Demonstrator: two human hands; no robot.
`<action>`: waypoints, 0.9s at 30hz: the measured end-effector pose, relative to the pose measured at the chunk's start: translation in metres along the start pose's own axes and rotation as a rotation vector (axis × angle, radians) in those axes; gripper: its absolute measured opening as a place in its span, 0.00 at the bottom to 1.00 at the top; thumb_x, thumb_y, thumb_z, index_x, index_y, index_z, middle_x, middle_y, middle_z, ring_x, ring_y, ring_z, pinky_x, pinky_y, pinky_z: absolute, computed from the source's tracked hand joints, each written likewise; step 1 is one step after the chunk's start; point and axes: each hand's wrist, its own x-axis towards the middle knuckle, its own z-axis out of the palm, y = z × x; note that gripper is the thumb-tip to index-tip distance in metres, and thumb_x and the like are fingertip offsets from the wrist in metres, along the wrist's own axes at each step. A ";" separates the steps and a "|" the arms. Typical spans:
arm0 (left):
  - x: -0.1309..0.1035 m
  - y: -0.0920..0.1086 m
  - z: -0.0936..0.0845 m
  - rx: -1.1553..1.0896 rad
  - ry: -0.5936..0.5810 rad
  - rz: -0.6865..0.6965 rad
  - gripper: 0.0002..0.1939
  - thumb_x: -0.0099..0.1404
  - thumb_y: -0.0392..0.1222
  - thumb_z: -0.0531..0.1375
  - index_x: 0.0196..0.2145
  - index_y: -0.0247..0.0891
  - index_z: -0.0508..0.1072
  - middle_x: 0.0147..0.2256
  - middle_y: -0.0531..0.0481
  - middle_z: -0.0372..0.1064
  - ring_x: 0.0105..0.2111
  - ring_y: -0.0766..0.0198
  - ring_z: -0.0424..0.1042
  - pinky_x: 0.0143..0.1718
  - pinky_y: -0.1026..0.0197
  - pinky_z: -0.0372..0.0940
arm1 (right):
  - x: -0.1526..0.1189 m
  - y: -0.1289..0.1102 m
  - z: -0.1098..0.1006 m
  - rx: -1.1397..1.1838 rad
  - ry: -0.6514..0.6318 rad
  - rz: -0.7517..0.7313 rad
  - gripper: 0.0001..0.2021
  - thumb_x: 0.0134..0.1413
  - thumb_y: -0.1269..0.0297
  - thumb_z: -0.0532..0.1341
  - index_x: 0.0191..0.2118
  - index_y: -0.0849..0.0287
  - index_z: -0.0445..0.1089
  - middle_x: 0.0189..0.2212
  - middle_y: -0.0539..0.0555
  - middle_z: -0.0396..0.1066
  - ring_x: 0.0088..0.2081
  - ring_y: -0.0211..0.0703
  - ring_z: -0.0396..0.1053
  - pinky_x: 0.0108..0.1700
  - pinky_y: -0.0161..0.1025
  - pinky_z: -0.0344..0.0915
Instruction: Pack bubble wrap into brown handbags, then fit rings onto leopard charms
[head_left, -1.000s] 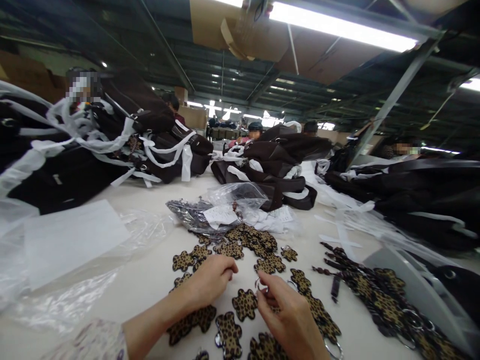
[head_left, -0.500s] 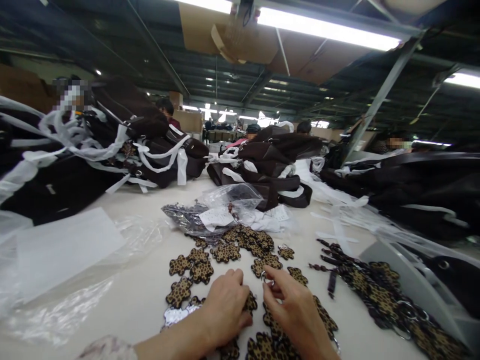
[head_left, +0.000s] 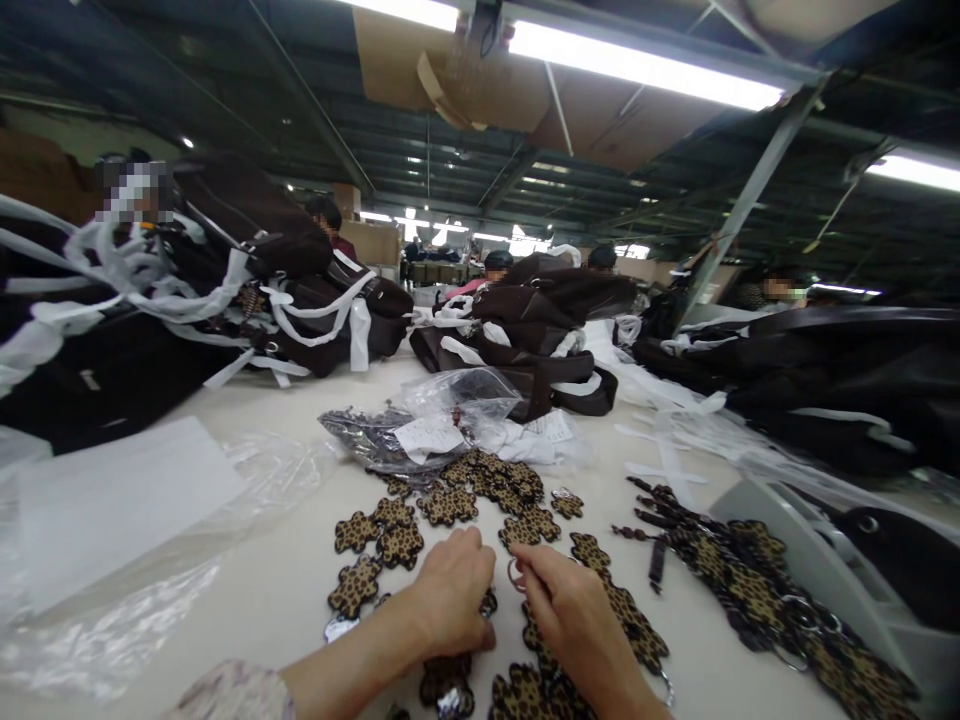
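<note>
My left hand (head_left: 454, 590) is closed, its fingers curled around a leopard-print flower charm (head_left: 489, 603) whose edge shows between fingers and thumb. Most of that charm is hidden by the hand. Just to the right, my right hand (head_left: 562, 600) pinches a metal split ring (head_left: 515, 574) between thumb and fingertips. Loose leopard-print charms surround both hands, among them one flower charm (head_left: 355, 585) on the left and a cluster (head_left: 491, 480) beyond. More charms (head_left: 540, 690) lie under and in front of the right hand.
A clear plastic bag (head_left: 390, 440) with dark pieces and a paper slip lies ahead. Assembled charms with cords and rings (head_left: 750, 580) are piled at right beside a grey bin (head_left: 817, 540). Dark bags (head_left: 525, 330) with white-wrapped straps stand behind. White paper (head_left: 127, 510) and plastic lie left.
My right hand has shifted slightly, and the ring in its fingertips now shows more plainly. My left hand has drawn slightly left, uncovering shiny charms below it. The view has shifted a little.
</note>
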 end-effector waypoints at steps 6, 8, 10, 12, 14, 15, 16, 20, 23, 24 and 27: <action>-0.003 -0.014 -0.007 -0.267 0.034 0.015 0.20 0.49 0.38 0.68 0.41 0.37 0.71 0.41 0.46 0.71 0.42 0.53 0.68 0.42 0.56 0.62 | 0.000 -0.005 0.006 0.299 -0.008 0.250 0.08 0.62 0.60 0.55 0.39 0.56 0.69 0.29 0.53 0.79 0.30 0.47 0.80 0.29 0.37 0.77; 0.000 -0.018 -0.007 -0.485 0.103 0.047 0.08 0.55 0.39 0.61 0.34 0.38 0.72 0.34 0.51 0.70 0.35 0.59 0.67 0.35 0.60 0.59 | 0.001 -0.009 0.007 0.436 -0.030 0.329 0.08 0.60 0.57 0.57 0.36 0.55 0.67 0.29 0.53 0.78 0.31 0.48 0.80 0.31 0.39 0.77; 0.006 -0.020 -0.005 -0.643 0.144 0.073 0.06 0.59 0.40 0.55 0.28 0.38 0.70 0.27 0.53 0.67 0.30 0.62 0.64 0.31 0.61 0.55 | 0.001 -0.014 0.007 0.487 -0.059 0.343 0.09 0.60 0.55 0.58 0.34 0.55 0.68 0.28 0.53 0.77 0.31 0.48 0.79 0.33 0.40 0.77; 0.012 -0.022 -0.001 -0.714 0.151 0.085 0.09 0.59 0.41 0.54 0.23 0.38 0.67 0.24 0.54 0.63 0.28 0.64 0.61 0.30 0.62 0.53 | 0.001 -0.020 0.005 0.482 -0.106 0.311 0.10 0.61 0.56 0.56 0.37 0.56 0.69 0.30 0.54 0.77 0.32 0.47 0.79 0.34 0.40 0.77; 0.015 -0.023 0.003 -0.749 0.137 0.076 0.09 0.58 0.40 0.54 0.21 0.38 0.64 0.23 0.55 0.60 0.27 0.66 0.58 0.29 0.62 0.51 | 0.002 -0.026 0.001 0.410 -0.159 0.248 0.11 0.61 0.60 0.55 0.43 0.57 0.71 0.29 0.53 0.78 0.30 0.46 0.78 0.34 0.39 0.75; 0.016 -0.024 0.004 -0.772 0.127 0.070 0.09 0.57 0.40 0.54 0.21 0.38 0.64 0.22 0.56 0.59 0.26 0.66 0.57 0.28 0.62 0.50 | 0.002 -0.029 -0.001 0.349 -0.180 0.209 0.12 0.60 0.62 0.56 0.46 0.58 0.71 0.28 0.52 0.78 0.29 0.45 0.78 0.34 0.39 0.74; 0.016 -0.024 0.005 -0.801 0.117 0.064 0.09 0.57 0.41 0.54 0.21 0.38 0.64 0.22 0.56 0.58 0.25 0.66 0.56 0.28 0.62 0.50 | 0.002 -0.031 -0.003 0.280 -0.197 0.167 0.13 0.58 0.65 0.58 0.48 0.59 0.72 0.27 0.52 0.78 0.28 0.45 0.77 0.34 0.39 0.73; 0.013 -0.026 0.006 -0.945 0.044 0.036 0.10 0.55 0.47 0.56 0.22 0.39 0.64 0.20 0.57 0.58 0.22 0.68 0.54 0.25 0.63 0.48 | 0.002 -0.031 -0.008 0.041 -0.192 -0.038 0.12 0.55 0.73 0.61 0.45 0.58 0.74 0.30 0.53 0.78 0.29 0.45 0.75 0.35 0.39 0.72; 0.013 -0.026 0.006 -1.064 -0.010 0.002 0.12 0.53 0.51 0.56 0.22 0.40 0.63 0.19 0.58 0.56 0.21 0.69 0.53 0.24 0.63 0.47 | 0.002 -0.027 -0.008 -0.026 -0.063 -0.231 0.14 0.59 0.73 0.58 0.50 0.59 0.72 0.41 0.59 0.78 0.40 0.48 0.77 0.42 0.38 0.73; 0.014 -0.027 0.007 -1.094 -0.027 -0.013 0.13 0.52 0.52 0.56 0.22 0.40 0.62 0.19 0.58 0.56 0.20 0.69 0.53 0.23 0.63 0.47 | 0.001 -0.026 -0.008 -0.033 -0.028 -0.276 0.14 0.61 0.73 0.58 0.50 0.58 0.72 0.44 0.60 0.77 0.43 0.48 0.76 0.43 0.37 0.73; 0.014 -0.027 0.007 -1.139 -0.060 -0.035 0.11 0.51 0.50 0.56 0.21 0.39 0.65 0.18 0.56 0.59 0.19 0.70 0.53 0.22 0.63 0.46 | 0.001 -0.026 -0.009 -0.002 0.003 -0.285 0.09 0.65 0.69 0.56 0.42 0.55 0.74 0.39 0.56 0.77 0.40 0.44 0.77 0.41 0.34 0.73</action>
